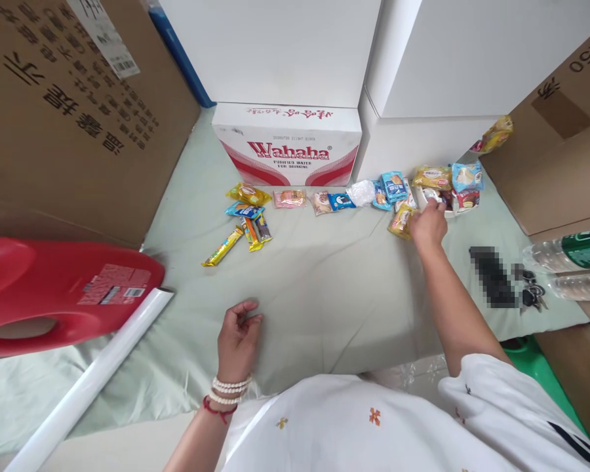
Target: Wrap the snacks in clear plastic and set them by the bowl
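My right hand [429, 224] reaches into a white container [448, 214] at the right, its fingers bent together over the snacks inside. What they grip, if anything, is hidden. Close by lie a yellow snack packet [400, 221], a gold packet [431, 177], a light-blue packet [467, 176] and a red packet [466, 199]. My left hand [238, 337] rests loosely curled on the cloth, holding nothing, with a gap between thumb and fingers. Beyond it are a yellow snack bar [223, 246], an orange-and-yellow bar [251, 234] and a dark-wrapped bar [263, 228].
Along the back, a pink packet [290, 198], a blue packet [341, 200] and others form a row before a Wahaha water carton [288, 147]. A red jug [63, 288] and white roll [93, 373] lie left. Plastic bottles [583, 252] and keys [531, 294] are right.
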A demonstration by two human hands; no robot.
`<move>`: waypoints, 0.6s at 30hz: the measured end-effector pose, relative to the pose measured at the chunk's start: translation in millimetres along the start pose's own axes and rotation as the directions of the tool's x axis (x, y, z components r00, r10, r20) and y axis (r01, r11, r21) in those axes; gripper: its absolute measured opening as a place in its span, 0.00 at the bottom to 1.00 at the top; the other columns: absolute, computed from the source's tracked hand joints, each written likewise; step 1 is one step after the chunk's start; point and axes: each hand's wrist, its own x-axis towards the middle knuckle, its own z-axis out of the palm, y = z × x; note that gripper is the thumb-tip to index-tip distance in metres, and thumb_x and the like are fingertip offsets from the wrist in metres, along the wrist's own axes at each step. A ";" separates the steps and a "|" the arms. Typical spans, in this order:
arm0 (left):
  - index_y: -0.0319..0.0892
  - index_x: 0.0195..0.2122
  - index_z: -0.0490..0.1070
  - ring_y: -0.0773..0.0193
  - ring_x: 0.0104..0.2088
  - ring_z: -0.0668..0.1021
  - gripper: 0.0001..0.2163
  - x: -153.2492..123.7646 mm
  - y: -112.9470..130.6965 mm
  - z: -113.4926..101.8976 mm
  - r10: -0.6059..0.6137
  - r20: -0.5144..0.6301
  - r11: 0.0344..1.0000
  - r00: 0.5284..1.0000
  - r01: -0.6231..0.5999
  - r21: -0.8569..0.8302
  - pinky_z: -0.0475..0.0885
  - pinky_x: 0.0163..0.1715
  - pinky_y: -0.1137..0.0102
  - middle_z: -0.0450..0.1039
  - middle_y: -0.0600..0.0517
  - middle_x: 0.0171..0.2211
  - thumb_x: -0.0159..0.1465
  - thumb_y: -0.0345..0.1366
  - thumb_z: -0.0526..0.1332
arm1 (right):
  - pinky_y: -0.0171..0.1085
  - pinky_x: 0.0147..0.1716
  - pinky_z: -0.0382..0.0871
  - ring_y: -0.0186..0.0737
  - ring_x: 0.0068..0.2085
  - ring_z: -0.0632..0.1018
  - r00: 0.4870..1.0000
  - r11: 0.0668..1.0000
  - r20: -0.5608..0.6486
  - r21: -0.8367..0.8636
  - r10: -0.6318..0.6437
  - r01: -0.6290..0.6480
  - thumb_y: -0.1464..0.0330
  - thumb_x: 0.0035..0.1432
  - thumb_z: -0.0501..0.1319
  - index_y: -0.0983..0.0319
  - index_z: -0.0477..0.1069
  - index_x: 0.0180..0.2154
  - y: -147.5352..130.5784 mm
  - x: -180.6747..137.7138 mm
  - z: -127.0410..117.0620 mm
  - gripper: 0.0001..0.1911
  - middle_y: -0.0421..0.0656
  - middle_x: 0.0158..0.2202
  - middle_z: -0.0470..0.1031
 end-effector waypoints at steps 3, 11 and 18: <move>0.44 0.47 0.70 0.61 0.41 0.80 0.18 -3.7 -3.5 -2.4 -0.003 0.022 1.000 1.000 0.003 -0.005 0.78 0.45 0.64 0.75 0.47 0.47 0.58 0.44 0.66 | 0.46 0.53 0.67 0.50 0.55 0.74 0.966 0.963 -0.028 0.072 -0.256 0.258 0.70 0.68 0.52 0.62 0.71 0.58 -25.8 -3.3 1.3 0.20 0.54 0.58 0.69; 0.44 0.41 0.75 0.59 0.41 0.79 0.12 -7.5 6.1 -6.2 0.110 0.077 0.977 0.991 -0.122 0.173 0.79 0.43 0.63 0.72 0.48 0.43 0.59 0.43 0.62 | 0.43 0.43 0.66 0.48 0.43 0.76 0.885 0.926 0.274 0.116 -0.377 0.359 0.74 0.62 0.59 0.65 0.78 0.42 -91.1 23.6 59.3 0.10 0.54 0.49 0.76; 0.43 0.40 0.75 0.60 0.39 0.77 0.12 -27.0 2.7 -23.6 0.013 0.088 0.995 0.996 -0.021 0.098 0.74 0.40 0.67 0.75 0.49 0.39 0.61 0.45 0.63 | 0.34 0.31 0.62 0.34 0.28 0.69 0.950 0.841 0.196 0.530 -0.244 0.107 0.66 0.58 0.62 0.62 0.72 0.35 -78.0 -9.2 33.6 0.06 0.40 0.30 0.74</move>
